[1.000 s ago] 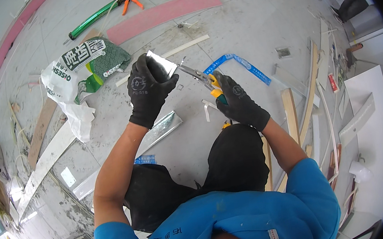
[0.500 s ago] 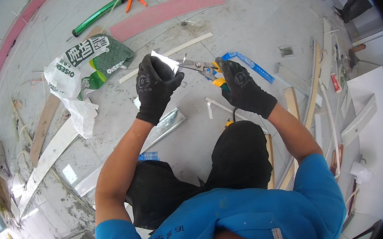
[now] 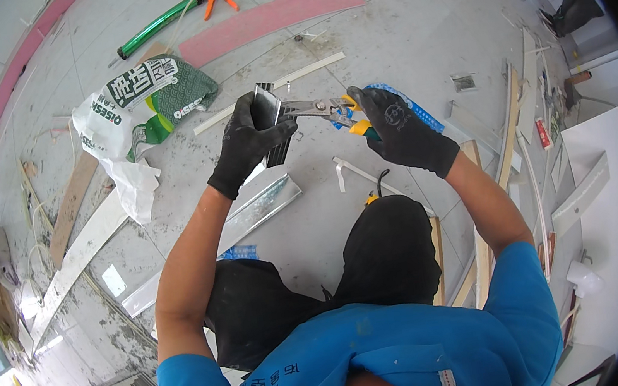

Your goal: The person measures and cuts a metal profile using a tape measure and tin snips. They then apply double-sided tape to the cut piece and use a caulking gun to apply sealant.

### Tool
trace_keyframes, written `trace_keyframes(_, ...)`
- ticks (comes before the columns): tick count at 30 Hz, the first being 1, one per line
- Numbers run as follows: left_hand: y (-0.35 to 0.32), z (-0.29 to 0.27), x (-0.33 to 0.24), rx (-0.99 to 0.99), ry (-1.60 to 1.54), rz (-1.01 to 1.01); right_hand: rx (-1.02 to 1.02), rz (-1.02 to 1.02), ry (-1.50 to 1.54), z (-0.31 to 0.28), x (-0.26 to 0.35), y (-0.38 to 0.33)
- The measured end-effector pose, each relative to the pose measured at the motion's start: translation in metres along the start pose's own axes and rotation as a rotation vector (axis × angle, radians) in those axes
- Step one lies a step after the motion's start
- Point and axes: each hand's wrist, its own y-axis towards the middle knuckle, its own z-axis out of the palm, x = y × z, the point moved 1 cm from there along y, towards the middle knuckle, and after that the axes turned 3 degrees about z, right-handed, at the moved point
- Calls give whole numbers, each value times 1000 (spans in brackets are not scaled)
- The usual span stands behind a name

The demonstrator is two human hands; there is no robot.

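My left hand (image 3: 246, 145), in a black work glove, is closed on a short silver metal channel piece (image 3: 266, 108), thumb across its near side. Dark ridged edges of the piece show above and below the glove. Gripped in my right hand (image 3: 404, 133), gloved the same way, are tin snips (image 3: 319, 106) with yellow and green handles. Their jaws point left and meet the right edge of the metal piece; whether they bite into it I cannot tell. The handles stand somewhat apart.
Below my hands lies a longer metal channel (image 3: 264, 205). A white and green bag (image 3: 134, 110) rests to the left. Further off are a pink board (image 3: 271, 22) and a green caulking gun (image 3: 158, 25). Wood strips (image 3: 471, 164) lie at the right, blue tape (image 3: 414, 105) behind my right hand.
The metal piece has turned, from a bright face to a darker, ridged profile. My left hand has tilted and dropped slightly; my right hand has shifted a little right with the snips.
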Motion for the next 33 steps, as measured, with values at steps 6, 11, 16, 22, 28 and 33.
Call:
trace_keyframes(6,-1,-5,3,59,3,48,0,-7,65,-11,-10,1)
trace_keyframes(11,-3,-1,0,27,14,54,-45,-64,-6,-9,-6,2)
trace_keyframes(16,-5,1,4,-158,231,263,15,5,17,-5,-3,0)
trace_keyframes(22,-7,5,-17,-214,175,130,-75,-40,131,13,-15,-10)
trace_keyframes(28,-3,-6,-4,-162,314,218,-3,250,450,21,-10,-14)
trace_keyframes(33,-3,-18,-7,355,-391,-43,-163,26,188,7,-25,-3)
